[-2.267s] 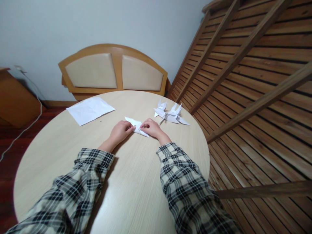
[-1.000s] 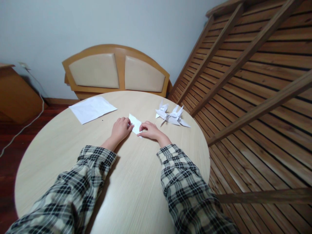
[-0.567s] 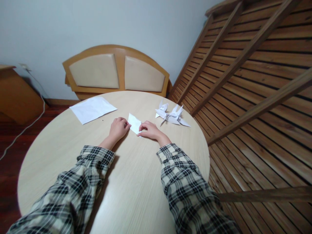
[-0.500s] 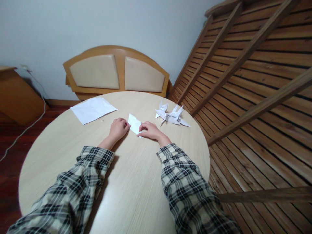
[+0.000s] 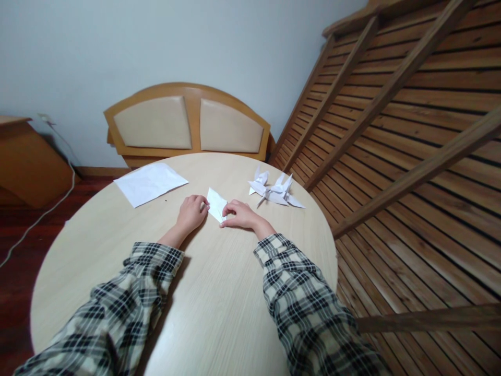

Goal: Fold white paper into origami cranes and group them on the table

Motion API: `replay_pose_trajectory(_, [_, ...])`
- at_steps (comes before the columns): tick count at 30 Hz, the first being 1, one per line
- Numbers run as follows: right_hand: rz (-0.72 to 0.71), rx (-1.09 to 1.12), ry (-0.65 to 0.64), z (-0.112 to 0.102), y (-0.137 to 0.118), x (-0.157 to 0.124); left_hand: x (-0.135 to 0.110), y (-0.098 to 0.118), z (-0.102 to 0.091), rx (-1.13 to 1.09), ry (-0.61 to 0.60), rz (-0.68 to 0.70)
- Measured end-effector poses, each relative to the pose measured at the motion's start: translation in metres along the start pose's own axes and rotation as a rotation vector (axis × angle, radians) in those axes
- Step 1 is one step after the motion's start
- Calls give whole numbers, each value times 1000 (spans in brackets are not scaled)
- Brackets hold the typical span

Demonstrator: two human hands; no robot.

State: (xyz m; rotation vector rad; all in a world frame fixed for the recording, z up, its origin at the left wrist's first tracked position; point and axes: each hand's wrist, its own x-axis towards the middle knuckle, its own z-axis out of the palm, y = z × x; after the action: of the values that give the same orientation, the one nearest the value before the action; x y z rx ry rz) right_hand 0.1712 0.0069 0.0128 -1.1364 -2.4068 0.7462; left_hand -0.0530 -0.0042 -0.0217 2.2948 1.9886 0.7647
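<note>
A small folded piece of white paper (image 5: 215, 204) lies on the round table between my two hands. My left hand (image 5: 192, 212) rests at its left edge, fingers curled and closed on that side of the paper. On the opposite side, my right hand (image 5: 238, 214) has thumb and forefinger at the paper's lower right corner, pinching it. The fingertips partly cover the paper's edges. Folded white paper cranes (image 5: 277, 190) sit close together to the right, beyond my right hand.
White paper sheets (image 5: 152, 183) lie at the table's far left. The pale round table (image 5: 211, 292) fills the middle. Behind it stands a padded headboard (image 5: 156, 122); a slatted wooden frame (image 5: 391, 156) leans along the right side. A white cable (image 5: 43, 209) runs down at left.
My right thumb and forefinger have shifted slightly at the paper's lower right corner, which looks folded in a little more. The whole view has tilted up slightly.
</note>
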Motion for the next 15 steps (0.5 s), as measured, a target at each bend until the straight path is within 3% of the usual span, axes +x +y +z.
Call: replay_pose_trajectory(15, [-4, -14, 13, 1, -1, -3, -1, 1, 0, 8, 2, 14])
